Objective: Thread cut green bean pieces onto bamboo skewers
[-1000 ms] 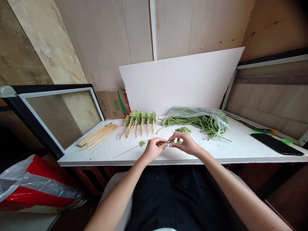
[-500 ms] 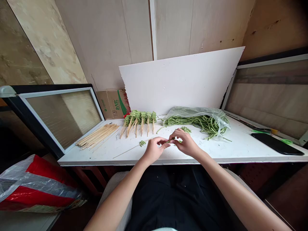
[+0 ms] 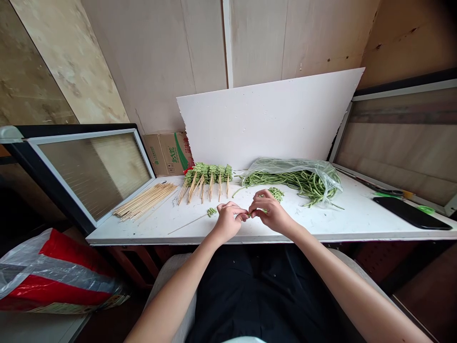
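Note:
My left hand [image 3: 228, 220] and my right hand [image 3: 268, 209] meet over the front of the white table. Both are closed in a pinch on a short green bean [image 3: 249, 214], mostly covered by the fingers. Just left of my left hand, a skewer [image 3: 187, 224] lies on the table with a few bean pieces [image 3: 211, 211] at its far end. A small heap of cut bean pieces [image 3: 276, 193] sits behind my right hand. Farther back, long green beans [image 3: 285, 179] spill from a clear plastic bag [image 3: 303, 165].
Filled bean skewers [image 3: 210, 175] are stacked at the back, beside a bundle of bare skewers [image 3: 144, 201]. A cardboard box [image 3: 166, 153] and a white board [image 3: 267, 121] stand behind. To the right lies a black phone [image 3: 410, 212]. Framed panels flank the table.
My hands have drawn closer together, the right one shifting slightly left. Less of the bean shows between the fingers now.

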`<control>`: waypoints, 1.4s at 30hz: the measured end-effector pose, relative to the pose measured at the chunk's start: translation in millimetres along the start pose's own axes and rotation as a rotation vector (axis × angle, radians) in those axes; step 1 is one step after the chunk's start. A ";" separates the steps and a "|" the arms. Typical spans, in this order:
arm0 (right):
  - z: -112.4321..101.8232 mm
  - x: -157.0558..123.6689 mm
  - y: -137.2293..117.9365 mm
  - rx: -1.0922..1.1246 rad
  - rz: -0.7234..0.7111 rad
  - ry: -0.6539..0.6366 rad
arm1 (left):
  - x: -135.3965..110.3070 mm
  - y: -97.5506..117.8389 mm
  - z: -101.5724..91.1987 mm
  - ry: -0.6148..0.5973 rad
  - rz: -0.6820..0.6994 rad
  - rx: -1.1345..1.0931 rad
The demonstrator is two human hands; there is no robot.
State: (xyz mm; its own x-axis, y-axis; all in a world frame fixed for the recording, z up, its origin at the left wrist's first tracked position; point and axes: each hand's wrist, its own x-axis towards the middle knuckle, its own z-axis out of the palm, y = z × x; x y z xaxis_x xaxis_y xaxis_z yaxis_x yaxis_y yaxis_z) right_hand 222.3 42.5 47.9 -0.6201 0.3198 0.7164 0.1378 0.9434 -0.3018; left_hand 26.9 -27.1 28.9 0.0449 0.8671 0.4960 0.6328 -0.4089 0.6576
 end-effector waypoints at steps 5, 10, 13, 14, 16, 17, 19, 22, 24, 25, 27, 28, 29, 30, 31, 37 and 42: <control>-2.4 -1.3 -0.3 0.165 0.121 0.012 | 3.7 -6.7 -4.3 -0.068 -0.009 -0.235; -5.5 -0.6 0.9 0.243 0.233 0.027 | 5.2 -10.6 -2.0 -0.173 -0.064 -0.508; -11.8 -3.6 12.5 0.222 0.270 0.059 | 5.0 -11.5 -1.4 -0.187 -0.159 -0.619; -15.9 -5.6 18.7 0.207 0.291 0.084 | 5.2 -12.1 -2.1 -0.187 -0.191 -0.657; -26.1 -11.0 33.4 0.171 0.346 0.144 | 6.3 -13.6 -4.6 -0.178 -0.243 -0.736; -31.4 -14.1 41.2 0.149 0.380 0.167 | 7.0 -14.2 -6.2 -0.171 -0.261 -0.771; -39.9 -20.3 55.9 0.076 0.436 0.177 | 7.9 -14.5 -8.7 -0.162 -0.285 -0.828; -42.3 -28.4 71.7 -0.073 0.483 0.090 | 7.3 -11.4 -10.0 -0.174 -0.307 -0.869; -37.4 -33.4 77.7 -0.132 0.481 -0.006 | 5.9 -8.9 -9.2 -0.181 -0.324 -0.864; -34.0 -36.1 80.1 -0.151 0.472 -0.056 | 5.3 -8.1 -8.6 -0.182 -0.329 -0.854; -27.4 -42.2 84.9 -0.187 0.453 -0.131 | 4.6 -8.1 -7.1 -0.179 -0.332 -0.834; -24.8 -45.7 87.8 -0.206 0.450 -0.155 | 4.5 -8.8 -6.4 -0.178 -0.331 -0.826; -23.0 -49.0 91.0 -0.221 0.451 -0.172 | 4.7 -9.8 -5.9 -0.178 -0.333 -0.818; -21.9 -52.1 94.3 -0.233 0.453 -0.187 | 5.0 -10.9 -5.6 -0.179 -0.341 -0.811; -21.5 -54.4 97.1 -0.245 0.454 -0.197 | 5.4 -12.1 -5.4 -0.179 -0.352 -0.801; -25.5 -40.5 80.4 -0.279 0.401 -0.098 | 8.3 -19.7 -3.2 -0.092 -0.401 -0.702; -21.5 -12.1 27.3 0.012 0.420 -0.131 | 8.4 -24.1 0.2 -0.044 -0.446 -0.713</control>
State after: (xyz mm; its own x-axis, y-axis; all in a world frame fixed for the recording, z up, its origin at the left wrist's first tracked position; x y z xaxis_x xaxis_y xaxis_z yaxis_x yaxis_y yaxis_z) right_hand 250.2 66.3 44.5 -0.6047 0.6610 0.4444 0.3905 0.7323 -0.5579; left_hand 12.2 -9.9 17.1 -0.0539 0.9943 0.0922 -0.0408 -0.0945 0.9947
